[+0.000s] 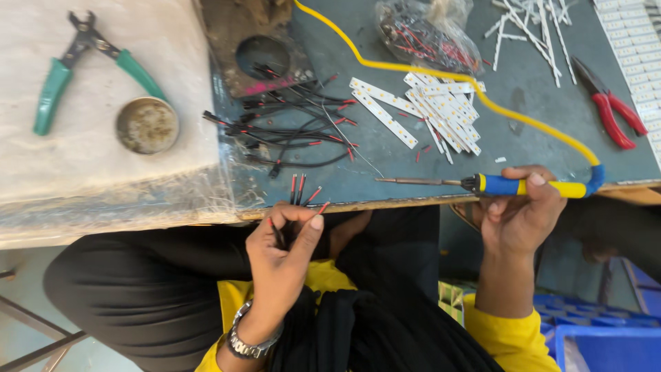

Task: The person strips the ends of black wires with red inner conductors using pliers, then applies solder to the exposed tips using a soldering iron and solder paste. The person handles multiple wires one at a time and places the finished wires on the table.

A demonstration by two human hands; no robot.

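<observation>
Left hand (282, 251): raised just below the near edge of the bench (537, 89), grip closed on a small bundle of black wires with red tips (301, 193); the tips are pointed up over the bench edge. A metal watch (249, 341) is worn on this wrist.

Right hand (520, 213): grip closed around the blue and yellow handle of a soldering iron (482, 184). The iron is held level along the bench edge, its metal tip pointed toward the left hand but kept apart from the held wires. A yellow cable (413, 69) is run from the handle back across the bench.

Loose black wires (289, 127): spread in a tangle on the bench, beyond the left hand.

White strips (441, 107): heaped near the middle of the bench, more laid at the far right.

Clear bag of wires (427, 31): placed at the far edge.

Red-handled pliers (609, 103): laid at the right.

Green-handled pliers (82, 65) and a round tin (147, 125): set on a pale sheet (82, 165) at the left.
</observation>
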